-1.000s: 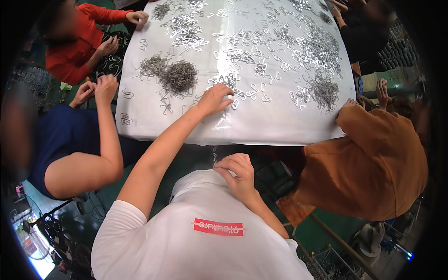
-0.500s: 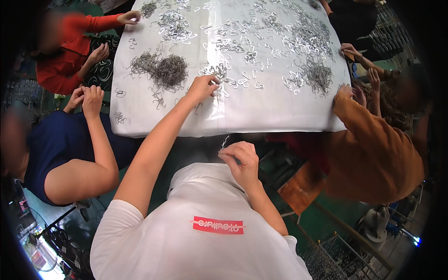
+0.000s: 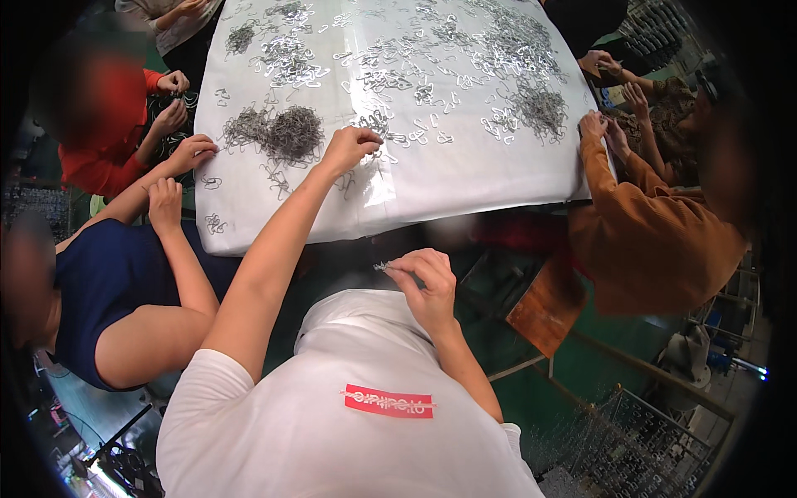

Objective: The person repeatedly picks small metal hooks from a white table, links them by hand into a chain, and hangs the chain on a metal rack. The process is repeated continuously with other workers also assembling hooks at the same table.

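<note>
My left hand reaches over the white table, its fingers drawn together in a pinch beside a cluster of silver wire hooks. Whatever is between those fingertips is too small to make out. In front of my chest, off the table's near edge, my right hand pinches a small bunch of bent silver wire pieces between thumb and fingers. A dense heap of dark grey wire hooks lies to the left of my left hand.
White sheeting covers the table; more hooks lie scattered across its far half. A person in dark blue sits close on my left, another in a brown top on my right. A wooden stool stands at right.
My left hand has shifted slightly left and its fingers have closed together. The wire bunch in my right hand now points left instead of upward. The left neighbour's hand has reached to the table edge.
</note>
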